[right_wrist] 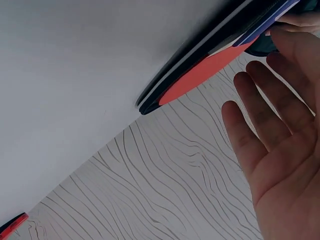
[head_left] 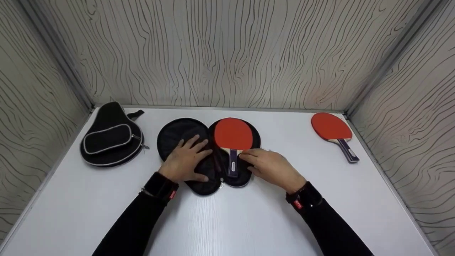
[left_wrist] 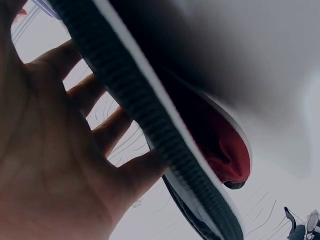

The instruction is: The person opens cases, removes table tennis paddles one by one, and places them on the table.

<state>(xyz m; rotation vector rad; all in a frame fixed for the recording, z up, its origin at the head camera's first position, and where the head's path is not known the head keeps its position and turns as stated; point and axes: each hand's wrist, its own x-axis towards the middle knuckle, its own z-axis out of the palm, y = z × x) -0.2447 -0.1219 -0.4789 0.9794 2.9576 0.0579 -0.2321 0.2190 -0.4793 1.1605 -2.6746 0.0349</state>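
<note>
An open black paddle case (head_left: 174,132) lies in the middle of the white table (head_left: 227,217). A red paddle (head_left: 233,133) lies in its right half, with the dark handle (head_left: 233,164) pointing toward me. My left hand (head_left: 188,158) rests flat on the case's left half, fingers spread. My right hand (head_left: 270,164) lies beside the handle, its straight fingertips touching it. In the left wrist view the palm (left_wrist: 50,165) is against the zipped rim (left_wrist: 150,125), with the red paddle (left_wrist: 225,150) behind it. The right wrist view has the fingers (right_wrist: 270,125) extended below the paddle's red face (right_wrist: 205,70).
A second red paddle (head_left: 331,127) lies at the back right of the table, near the corner. A closed black case (head_left: 111,139) with a zipped pocket sits at the back left. Wood-grain walls enclose the table on three sides.
</note>
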